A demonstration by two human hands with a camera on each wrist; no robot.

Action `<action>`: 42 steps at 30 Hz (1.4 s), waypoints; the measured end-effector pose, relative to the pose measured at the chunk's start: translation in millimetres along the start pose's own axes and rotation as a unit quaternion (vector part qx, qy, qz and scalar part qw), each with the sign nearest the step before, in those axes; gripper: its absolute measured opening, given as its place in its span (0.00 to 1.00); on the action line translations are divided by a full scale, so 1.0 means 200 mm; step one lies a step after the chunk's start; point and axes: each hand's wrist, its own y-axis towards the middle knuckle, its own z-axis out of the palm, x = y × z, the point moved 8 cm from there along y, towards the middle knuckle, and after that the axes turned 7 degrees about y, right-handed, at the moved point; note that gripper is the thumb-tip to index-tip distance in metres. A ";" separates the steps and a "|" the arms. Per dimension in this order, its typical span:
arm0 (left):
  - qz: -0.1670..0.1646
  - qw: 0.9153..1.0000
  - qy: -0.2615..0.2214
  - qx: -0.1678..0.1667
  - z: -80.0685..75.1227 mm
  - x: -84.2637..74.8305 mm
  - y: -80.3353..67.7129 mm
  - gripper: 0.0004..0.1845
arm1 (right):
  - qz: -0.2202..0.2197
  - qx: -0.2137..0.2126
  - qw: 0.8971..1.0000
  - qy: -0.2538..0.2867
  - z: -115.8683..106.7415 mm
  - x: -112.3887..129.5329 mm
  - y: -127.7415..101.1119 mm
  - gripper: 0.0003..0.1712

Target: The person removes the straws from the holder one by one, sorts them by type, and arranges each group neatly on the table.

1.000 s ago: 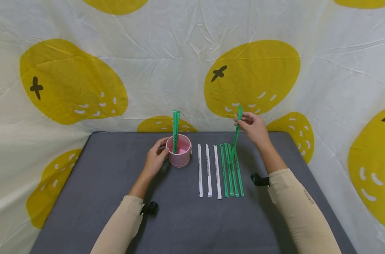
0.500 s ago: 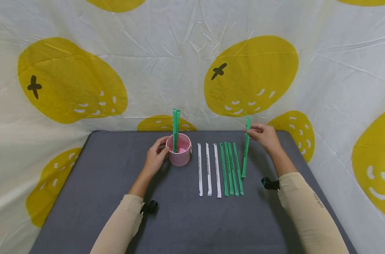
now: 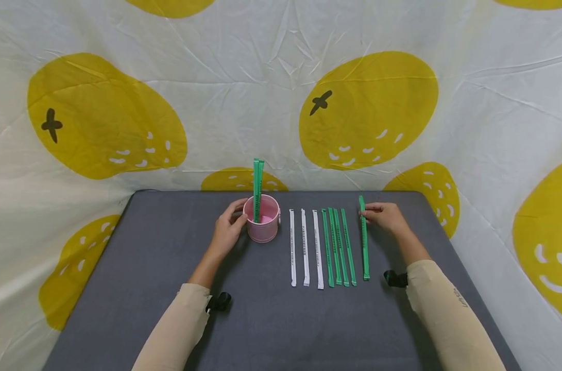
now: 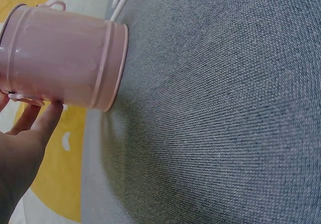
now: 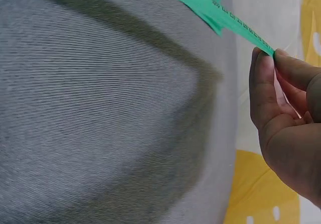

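My left hand (image 3: 230, 226) holds the left side of a small pink bucket (image 3: 263, 234), its thumb in front and fingers towards the back; the left wrist view shows fingertips at the bucket (image 4: 62, 58) wall. Green paper-wrapped straws (image 3: 257, 185) stand upright in the bucket. Between thumb and fingers, my right hand (image 3: 386, 215) pinches the upper part of another green wrapped straw (image 3: 364, 247). This straw points towards me, right of a row of green wrapped straws (image 3: 338, 247). In the right wrist view the pinched end of the straw (image 5: 246, 30) shows at the fingertips.
Three white wrapped straws (image 3: 305, 247) lie side by side between the bucket and the green row. Everything rests on a dark grey table (image 3: 271, 330). Behind it hangs a pale cloth (image 3: 243, 123) with large yellow fruit prints.
My right hand has moved right and down towards the table, bringing its straw away from the green row and nearly parallel to it. My left hand and the bucket have stayed put.
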 end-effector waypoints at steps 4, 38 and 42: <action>0.001 1.000 0.002 0.002 -0.01 0.00 0.00 0.24 | 0.007 0.003 1.000 0.002 0.04 -0.03 0.00 0.27; -0.002 1.000 -0.005 0.000 -0.01 0.00 -0.01 0.23 | 0.026 -0.037 0.997 -0.057 0.20 -0.07 0.00 0.20; -0.003 1.000 -0.007 0.000 -0.01 0.00 -0.01 0.23 | 0.019 -0.038 0.996 -0.074 0.19 -0.06 0.00 0.19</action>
